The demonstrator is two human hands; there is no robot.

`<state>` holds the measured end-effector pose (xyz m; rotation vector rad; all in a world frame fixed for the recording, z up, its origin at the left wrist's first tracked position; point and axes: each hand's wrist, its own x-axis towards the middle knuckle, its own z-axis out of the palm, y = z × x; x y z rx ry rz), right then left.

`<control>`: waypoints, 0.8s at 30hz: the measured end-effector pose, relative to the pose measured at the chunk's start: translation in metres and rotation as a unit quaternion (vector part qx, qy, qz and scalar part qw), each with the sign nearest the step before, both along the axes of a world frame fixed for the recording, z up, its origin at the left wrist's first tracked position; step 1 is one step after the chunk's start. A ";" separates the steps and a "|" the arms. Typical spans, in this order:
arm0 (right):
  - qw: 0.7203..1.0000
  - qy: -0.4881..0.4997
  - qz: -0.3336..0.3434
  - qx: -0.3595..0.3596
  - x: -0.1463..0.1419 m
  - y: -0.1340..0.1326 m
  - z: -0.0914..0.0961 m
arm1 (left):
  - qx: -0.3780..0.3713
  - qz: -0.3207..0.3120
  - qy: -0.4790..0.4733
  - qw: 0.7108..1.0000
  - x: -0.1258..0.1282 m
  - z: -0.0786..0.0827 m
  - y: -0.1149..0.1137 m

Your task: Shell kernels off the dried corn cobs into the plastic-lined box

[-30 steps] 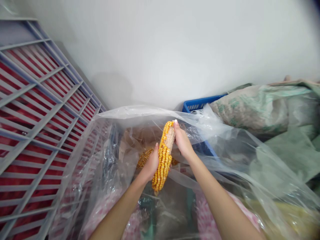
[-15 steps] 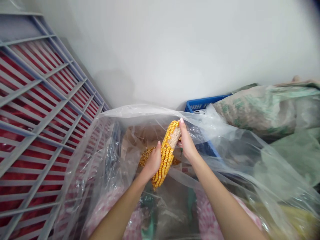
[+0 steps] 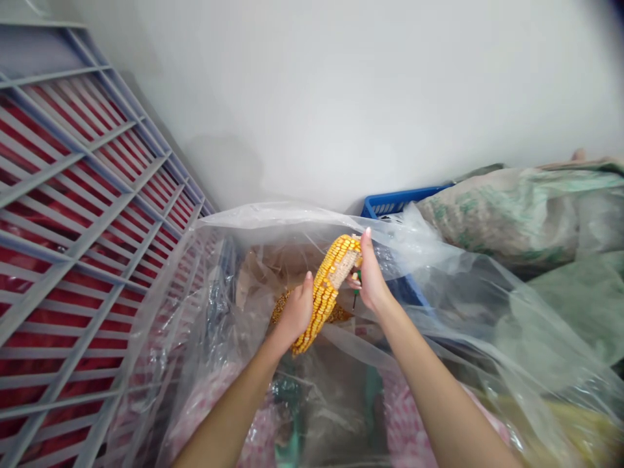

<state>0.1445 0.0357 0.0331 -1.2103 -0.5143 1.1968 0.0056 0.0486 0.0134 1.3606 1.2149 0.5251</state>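
Note:
A yellow ear of corn (image 3: pixel 324 292) slants over a clear plastic sheet, with a strip of bare pale cob showing near its upper end. My left hand (image 3: pixel 297 309) is closed around its lower left side, thumb up. At the upper end my right hand (image 3: pixel 371 276) grips the ear, thumb on top and fingers partly hidden behind it. By the right fingers shows a thin tool with a green part and a dark shaft (image 3: pixel 355 299), perhaps a screwdriver; how it is held is hidden. Loose kernels (image 3: pixel 338 314) lie below.
A grey slatted crate (image 3: pixel 73 260) with red contents rises on the left. Clear plastic sheeting (image 3: pixel 273 213) surrounds the work area. At the right are a blue basket (image 3: pixel 404 198) and a stuffed pale sack (image 3: pixel 511 214). A white wall (image 3: pixel 312 104) stands behind.
The ear has tilted further, its upper end moving right with my right hand and its lower end rising slightly left. More of the green tool shows.

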 end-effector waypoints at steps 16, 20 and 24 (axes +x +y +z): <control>0.999 -0.037 -0.021 -0.002 -0.002 0.001 -0.008 | 0.066 -0.008 0.043 0.997 0.001 0.000 -0.004; 0.999 -0.038 -0.030 -0.012 -0.002 0.001 -0.006 | 0.107 -0.024 0.091 0.990 0.001 -0.004 -0.004; 0.993 -0.109 -0.031 0.023 -0.003 0.002 -0.008 | 0.033 -0.024 0.019 0.999 0.005 -0.005 -0.007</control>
